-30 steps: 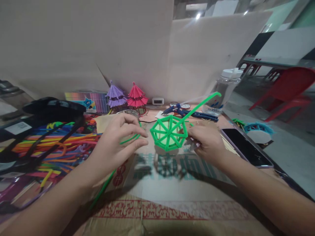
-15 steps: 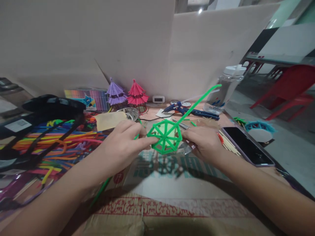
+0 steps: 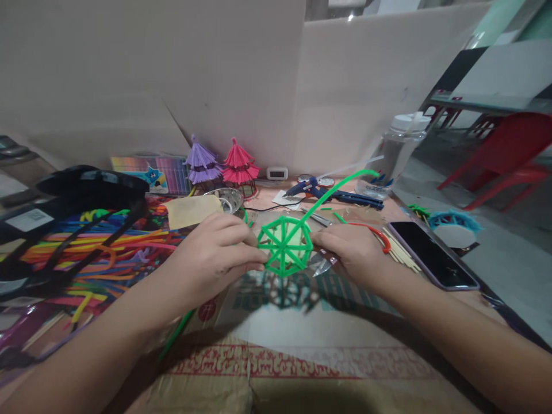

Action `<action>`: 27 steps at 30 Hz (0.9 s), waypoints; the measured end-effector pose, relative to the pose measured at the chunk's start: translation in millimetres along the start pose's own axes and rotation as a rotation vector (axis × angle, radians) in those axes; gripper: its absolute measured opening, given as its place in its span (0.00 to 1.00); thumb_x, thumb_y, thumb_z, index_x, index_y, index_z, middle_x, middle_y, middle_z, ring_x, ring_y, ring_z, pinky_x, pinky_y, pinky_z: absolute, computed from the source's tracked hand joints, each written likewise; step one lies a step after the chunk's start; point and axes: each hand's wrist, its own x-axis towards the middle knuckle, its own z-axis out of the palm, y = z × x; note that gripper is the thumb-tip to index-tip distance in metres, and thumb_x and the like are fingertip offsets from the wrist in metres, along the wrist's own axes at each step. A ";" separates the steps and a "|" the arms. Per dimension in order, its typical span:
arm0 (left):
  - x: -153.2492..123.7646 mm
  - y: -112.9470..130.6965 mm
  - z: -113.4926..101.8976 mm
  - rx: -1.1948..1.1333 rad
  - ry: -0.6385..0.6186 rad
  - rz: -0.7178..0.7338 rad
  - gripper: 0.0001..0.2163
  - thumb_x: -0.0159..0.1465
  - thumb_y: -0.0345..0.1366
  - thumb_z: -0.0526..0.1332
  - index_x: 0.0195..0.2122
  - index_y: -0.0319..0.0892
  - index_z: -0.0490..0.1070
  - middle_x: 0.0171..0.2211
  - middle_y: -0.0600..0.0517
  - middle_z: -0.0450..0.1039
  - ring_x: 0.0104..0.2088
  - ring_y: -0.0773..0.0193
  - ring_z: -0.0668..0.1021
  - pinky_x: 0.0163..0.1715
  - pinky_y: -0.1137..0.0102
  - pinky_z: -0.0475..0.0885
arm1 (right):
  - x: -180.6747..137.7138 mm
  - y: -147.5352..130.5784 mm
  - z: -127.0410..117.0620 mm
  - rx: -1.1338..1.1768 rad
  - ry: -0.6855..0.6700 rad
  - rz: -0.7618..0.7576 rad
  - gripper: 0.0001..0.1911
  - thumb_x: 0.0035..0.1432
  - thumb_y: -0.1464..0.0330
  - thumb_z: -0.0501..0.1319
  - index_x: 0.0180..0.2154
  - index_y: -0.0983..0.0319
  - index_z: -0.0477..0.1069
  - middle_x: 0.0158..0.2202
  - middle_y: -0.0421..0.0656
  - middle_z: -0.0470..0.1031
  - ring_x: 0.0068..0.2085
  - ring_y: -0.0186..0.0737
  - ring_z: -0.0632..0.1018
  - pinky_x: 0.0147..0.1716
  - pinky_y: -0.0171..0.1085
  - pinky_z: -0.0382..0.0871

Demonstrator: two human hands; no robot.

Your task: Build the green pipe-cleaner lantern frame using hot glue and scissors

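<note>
A green pipe-cleaner wheel (image 3: 283, 248), many-sided with spokes meeting in the middle, is held up over the cardboard. From its upper right a long loose green strand (image 3: 332, 192) curves away. My left hand (image 3: 215, 247) pinches the wheel's left rim between thumb and fingers. At the right rim, the closed fingers of my right hand (image 3: 351, 247) touch the wheel. Beneath those fingers juts a shiny pointed blade-like piece (image 3: 324, 265); whether the hand grips it is hidden.
Loose coloured pipe cleaners (image 3: 116, 253) and black packaging (image 3: 86, 195) lie left. Behind stand purple (image 3: 202, 164) and red (image 3: 238, 165) pagoda-like models, a small clock (image 3: 277, 173) and a glue gun (image 3: 308, 187). A phone (image 3: 433, 255), sticks (image 3: 403, 253) and a bottle (image 3: 397, 152) are right.
The wheel has shifted slightly left and down and turned a little. Its loose strand hangs lower. My left thumb has drawn back from over the spokes to the rim.
</note>
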 end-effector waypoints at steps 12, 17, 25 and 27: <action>-0.6 6.1 -2.7 -0.065 0.031 -0.074 0.05 0.70 0.32 0.59 0.37 0.45 0.74 0.34 0.53 0.77 0.36 0.64 0.76 0.40 0.67 0.68 | -2.0 6.1 0.3 -0.012 0.052 0.058 0.12 0.62 0.77 0.53 0.37 0.61 0.73 0.24 0.39 0.76 0.25 0.35 0.74 0.25 0.34 0.59; -2.2 7.2 -5.1 -0.139 0.069 -0.199 0.09 0.70 0.28 0.53 0.34 0.42 0.68 0.34 0.51 0.71 0.37 0.63 0.74 0.37 0.68 0.69 | -4.5 8.5 -2.7 -0.027 0.109 0.085 0.13 0.60 0.78 0.53 0.39 0.60 0.75 0.26 0.40 0.78 0.28 0.36 0.77 0.27 0.34 0.64; 1.7 2.4 6.6 -0.073 0.156 -0.400 0.06 0.69 0.30 0.58 0.41 0.42 0.74 0.40 0.49 0.74 0.42 0.61 0.77 0.42 0.66 0.72 | -2.5 10.9 -8.4 0.132 0.159 0.135 0.12 0.60 0.76 0.54 0.38 0.59 0.75 0.29 0.42 0.79 0.32 0.40 0.78 0.31 0.36 0.67; 1.9 8.8 7.1 -0.184 0.205 -0.437 0.06 0.68 0.31 0.59 0.40 0.42 0.76 0.38 0.50 0.76 0.40 0.62 0.77 0.41 0.68 0.73 | -0.8 9.2 -7.5 0.128 0.173 0.164 0.11 0.59 0.76 0.54 0.34 0.60 0.74 0.24 0.40 0.76 0.27 0.37 0.75 0.28 0.34 0.64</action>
